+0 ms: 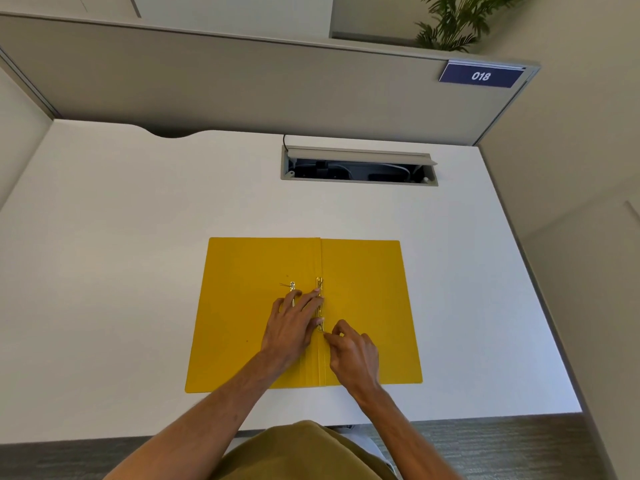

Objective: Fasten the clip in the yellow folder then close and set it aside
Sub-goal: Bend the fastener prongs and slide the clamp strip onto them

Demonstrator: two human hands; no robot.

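White cubicle desk [104, 237], one yellow folder [363, 289] lying open near the front edge, centered. Left hand [291, 327] lies flat w/ fingers spread, pinning the metal clip [319, 299] at the spine; right hand [353, 351] pinches the clip's lower prong end. Also 1 loose clip piece [292, 287] on the left cover. Risk imo: prong slips out of the pinch & springs up, or the loose piece gets shut inside unfastened.
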